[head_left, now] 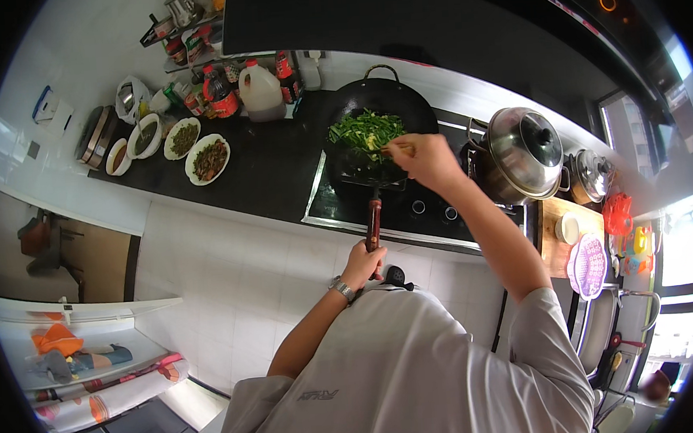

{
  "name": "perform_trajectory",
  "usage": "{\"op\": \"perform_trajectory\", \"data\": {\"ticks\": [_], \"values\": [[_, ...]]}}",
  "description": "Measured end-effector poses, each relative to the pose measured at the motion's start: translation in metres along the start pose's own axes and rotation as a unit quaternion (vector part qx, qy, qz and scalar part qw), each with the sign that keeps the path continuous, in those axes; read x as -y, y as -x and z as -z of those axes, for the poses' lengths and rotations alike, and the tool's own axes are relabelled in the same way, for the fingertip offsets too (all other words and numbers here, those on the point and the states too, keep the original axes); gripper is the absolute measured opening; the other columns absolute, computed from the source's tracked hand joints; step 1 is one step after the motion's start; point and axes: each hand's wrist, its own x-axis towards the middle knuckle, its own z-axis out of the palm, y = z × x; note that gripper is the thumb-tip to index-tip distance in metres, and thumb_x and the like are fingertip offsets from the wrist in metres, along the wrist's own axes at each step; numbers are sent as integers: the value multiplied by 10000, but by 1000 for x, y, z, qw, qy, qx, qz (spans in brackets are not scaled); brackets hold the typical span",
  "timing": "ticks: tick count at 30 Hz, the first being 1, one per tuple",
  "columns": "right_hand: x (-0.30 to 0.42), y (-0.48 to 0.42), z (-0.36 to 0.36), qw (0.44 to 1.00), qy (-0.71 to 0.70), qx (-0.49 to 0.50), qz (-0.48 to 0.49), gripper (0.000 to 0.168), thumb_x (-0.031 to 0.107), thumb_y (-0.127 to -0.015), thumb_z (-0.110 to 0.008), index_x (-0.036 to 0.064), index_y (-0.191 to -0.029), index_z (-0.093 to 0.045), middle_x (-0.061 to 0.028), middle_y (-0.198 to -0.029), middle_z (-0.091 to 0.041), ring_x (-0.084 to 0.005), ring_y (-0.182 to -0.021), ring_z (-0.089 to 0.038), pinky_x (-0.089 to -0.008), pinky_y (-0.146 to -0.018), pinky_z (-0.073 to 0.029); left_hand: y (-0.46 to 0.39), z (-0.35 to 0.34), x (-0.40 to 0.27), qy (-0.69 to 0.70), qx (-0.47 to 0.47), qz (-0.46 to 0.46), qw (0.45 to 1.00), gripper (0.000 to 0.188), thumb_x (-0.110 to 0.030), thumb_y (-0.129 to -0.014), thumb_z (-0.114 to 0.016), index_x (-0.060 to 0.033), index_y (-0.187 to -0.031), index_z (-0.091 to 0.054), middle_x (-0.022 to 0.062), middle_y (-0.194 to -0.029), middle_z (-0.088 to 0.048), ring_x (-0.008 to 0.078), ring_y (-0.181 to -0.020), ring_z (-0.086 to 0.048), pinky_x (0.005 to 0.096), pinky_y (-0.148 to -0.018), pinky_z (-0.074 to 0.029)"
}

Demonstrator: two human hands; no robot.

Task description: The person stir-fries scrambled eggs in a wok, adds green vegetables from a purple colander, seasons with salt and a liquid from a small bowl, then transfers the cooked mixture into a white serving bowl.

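A black wok (416, 108) with a wooden handle (373, 218) rests on the gas cooktop (352, 207). Chopped green vegetables (365, 129), with some paler yellowish pieces among them, lie inside it. The end of the handle is gripped by my left hand (364, 264), which wears a metal watch at the wrist. Over the wok's near right side, my right hand (426, 158) is closed on a wooden utensil (401, 149); its shape is mostly hidden by the fingers, and its tip is at the greens.
Plates of cooked food (209, 159), bowls (145, 136) and sauce bottles (220, 96) stand on the left counter. A large lidded steel pot (512, 158) occupies the right burner. Farther right are a cutting board (552, 216), a purple colander (587, 267) and a sink (597, 326). A dark range hood (340, 14) overhangs the back.
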Motion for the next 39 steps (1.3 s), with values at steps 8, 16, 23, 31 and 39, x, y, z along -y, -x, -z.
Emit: {"op": "perform_trajectory", "data": {"ticks": [8, 16, 23, 31, 39], "values": [[-23, -9, 40, 980, -8, -156, -123, 418, 407, -959, -590, 14, -971, -736, -72, -622, -656, -142, -536, -650, -286, -517, -535, 0, 0, 2, 16, -17, -9, 1000, 227, -201, -861, -647, -19, -867, -512, 51, -671, -549, 130, -476, -524, 303, -387, -498], [-50, -38, 90, 953, 0, -194, -231, 462, 362, -979, -546, -31, -796, -706, -89, -560, -622, -148, -449, -604, -258, -425, -488, -2, 0, 5, 12, -13, -14, 1000, 237, -196, -877, -649, -10, -900, -505, 62, -677, -559, 136, -456, -530, 298, -381, -498], [-110, -44, 14, 915, -248, -215, -234, 412, 342, -961, -607, -61, -1016, -676, -90, -664, -640, -146, -480, -603, -257, -440, -494, -4, 3, 4, 0, -5, -7, 1000, 211, -214, -899, -639, -45, -919, -515, 33, -683, -538, 115, -500, -518, 299, -407, -493], [-27, 13, 4, 952, 219, -12, 213, 360, 227, -892, -664, 44, -1201, -653, -110, -692, -615, -240, -587, -622, -323, -531, -502, -1, 3, 3, 9, 3, -8, 1000, 212, -209, -902, -648, -53, -908, -503, 29, -681, -536, 112, -492, -512, 281, -408, -484], [-35, 64, -10, 919, 306, 24, 246, 277, 215, -869, -672, 62, -1097, -641, -85, -652, -559, -270, -561, -609, -370, -523, -510, -2, 4, 8, 27, 10, -19, 999, 262, -209, -900, -659, -22, -929, -477, 48, -692, -556, 119, -447, -532, 291, -395, -492]]}}
